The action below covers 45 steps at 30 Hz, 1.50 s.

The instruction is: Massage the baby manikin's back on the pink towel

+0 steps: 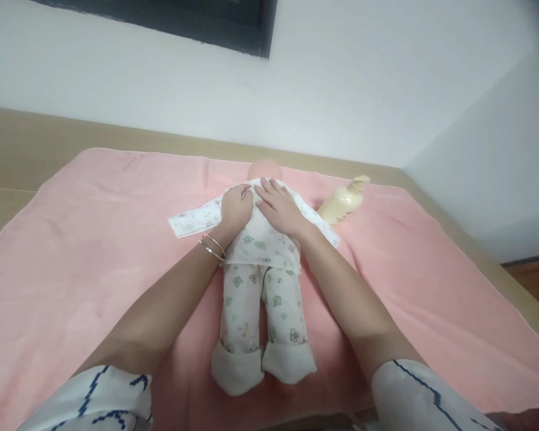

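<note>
A baby doll lies on a pink cloth [112, 239], its bare round head [265, 169] pointing away from me. It wears a white printed shirt [260, 245] with long sleeves spread to both sides, and matching trousers [242, 305] with wide turned-up cuffs. My left hand [237, 208], with bangles at the wrist, is closed at the shirt's upper left, near the shoulder, and seems to pinch the fabric. Stretched out flat over the upper right of the shirt is my right hand [281, 208], fingers apart. No hands or feet of the doll show.
A cream pump bottle [341, 202] lies tilted on the cloth, right of the doll, close to its right sleeve. The cloth covers a tan surface [36, 134] that meets a white wall [197, 90]. A dark-framed recess [233, 27] is set in the wall.
</note>
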Motion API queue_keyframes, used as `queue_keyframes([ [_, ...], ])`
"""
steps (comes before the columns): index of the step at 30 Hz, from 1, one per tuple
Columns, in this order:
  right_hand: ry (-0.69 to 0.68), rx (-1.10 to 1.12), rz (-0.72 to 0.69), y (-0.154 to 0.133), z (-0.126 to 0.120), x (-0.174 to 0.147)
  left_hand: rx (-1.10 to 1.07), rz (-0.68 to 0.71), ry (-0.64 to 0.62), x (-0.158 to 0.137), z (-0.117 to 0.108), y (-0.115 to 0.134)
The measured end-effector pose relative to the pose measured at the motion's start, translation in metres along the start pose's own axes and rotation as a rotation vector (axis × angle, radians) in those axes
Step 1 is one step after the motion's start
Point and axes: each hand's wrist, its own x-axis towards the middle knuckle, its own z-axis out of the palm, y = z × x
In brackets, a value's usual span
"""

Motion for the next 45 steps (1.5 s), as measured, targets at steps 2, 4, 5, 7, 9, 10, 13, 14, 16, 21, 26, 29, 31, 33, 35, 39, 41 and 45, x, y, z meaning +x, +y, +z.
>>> queue_keyframes([
  [2,0.014,0.016,0.043,0.009,-0.001,0.003,0.008,0.001,0.004,0.000,-0.001,0.001],
  [4,0.028,-0.008,0.120,0.009,-0.002,0.003,0.008,-0.001,0.004,-0.001,-0.001,0.002],
  [5,0.034,-0.034,0.175,0.005,-0.001,0.002,0.006,-0.003,0.004,-0.001,-0.001,0.003],
  [7,0.049,-0.105,0.291,-0.009,0.001,-0.004,0.001,-0.009,0.006,-0.001,-0.001,0.002],
  [9,0.063,-0.187,0.349,-0.028,0.005,-0.013,-0.002,-0.013,0.006,0.000,0.000,0.001],
  [10,0.068,-0.227,0.342,-0.037,0.007,-0.018,-0.003,-0.013,0.008,0.000,0.001,-0.001],
  [13,0.094,-0.298,0.242,-0.055,0.014,-0.027,-0.009,-0.016,0.011,0.002,0.003,-0.004],
  [14,0.100,-0.297,0.206,-0.057,0.015,-0.028,-0.010,-0.018,0.011,0.003,0.003,-0.005],
  [16,0.096,-0.253,0.149,-0.052,0.014,-0.025,-0.009,-0.024,0.011,0.003,0.003,-0.006],
  [21,0.036,-0.079,0.066,-0.021,0.005,-0.008,-0.008,-0.011,-0.004,0.000,0.000,-0.002],
  [26,0.081,0.019,0.079,0.003,0.007,0.002,0.047,-0.006,-0.019,0.000,-0.001,0.000],
  [29,0.101,0.059,0.113,0.009,0.010,0.004,0.140,0.000,-0.067,0.002,-0.001,0.004],
  [31,0.109,0.069,0.165,0.011,0.011,0.005,0.271,-0.014,-0.107,0.000,-0.003,0.013],
  [33,0.107,0.058,0.234,0.013,0.010,0.007,0.417,-0.020,-0.160,-0.005,-0.009,0.027],
  [35,0.092,0.030,0.290,0.015,0.008,0.008,0.541,0.018,-0.248,-0.015,-0.018,0.045],
  [39,0.036,-0.055,0.315,0.014,0.003,0.006,0.681,0.147,-0.493,-0.032,-0.036,0.074],
  [41,0.025,-0.120,0.319,0.008,-0.001,0.001,0.688,0.171,-0.556,-0.031,-0.039,0.076],
  [45,0.017,-0.301,0.345,-0.017,-0.008,-0.014,0.580,0.169,-0.478,-0.013,-0.032,0.055],
])
